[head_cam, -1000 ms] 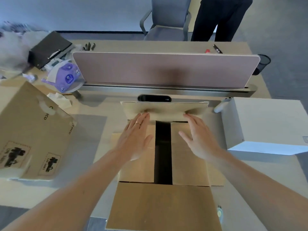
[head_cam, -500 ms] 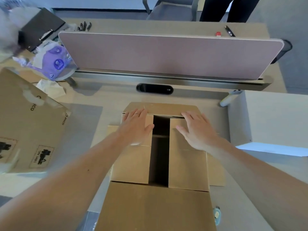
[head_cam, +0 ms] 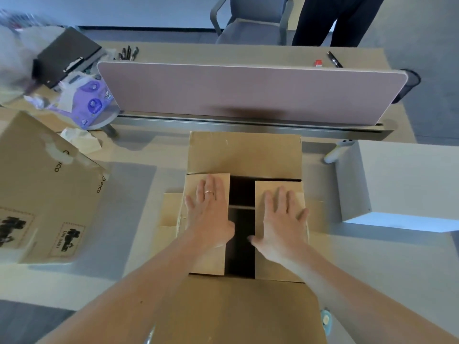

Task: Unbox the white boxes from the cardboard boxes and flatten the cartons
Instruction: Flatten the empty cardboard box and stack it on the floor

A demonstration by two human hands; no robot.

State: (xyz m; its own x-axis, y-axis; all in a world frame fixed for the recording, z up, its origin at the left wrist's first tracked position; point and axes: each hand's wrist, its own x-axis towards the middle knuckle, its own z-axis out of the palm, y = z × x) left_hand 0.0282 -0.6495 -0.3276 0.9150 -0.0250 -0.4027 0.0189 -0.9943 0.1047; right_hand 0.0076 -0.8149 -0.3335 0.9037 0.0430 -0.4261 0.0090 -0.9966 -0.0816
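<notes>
A brown cardboard carton [head_cam: 244,152] lies on the desk in front of me, its far and near flaps spread flat. My left hand [head_cam: 210,212] presses flat on the left inner flap, fingers straight, a ring on one finger. On the right inner flap my right hand [head_cam: 283,219] presses the same way. A dark gap runs between the two flaps. One white box [head_cam: 407,180] stands on the desk to the right of the carton, apart from it.
A second cardboard carton [head_cam: 39,194] with printed labels lies at the left. A pink desk divider [head_cam: 248,93] runs across behind the carton. Purple packaging [head_cam: 92,103], crumpled paper and a black folder [head_cam: 67,58] sit at back left. A person stands beside a chair [head_cam: 250,26] beyond the desk.
The far flap has gone from standing up to lying flat away from me. Both hands slid back toward me along the inner flaps and now press them down.
</notes>
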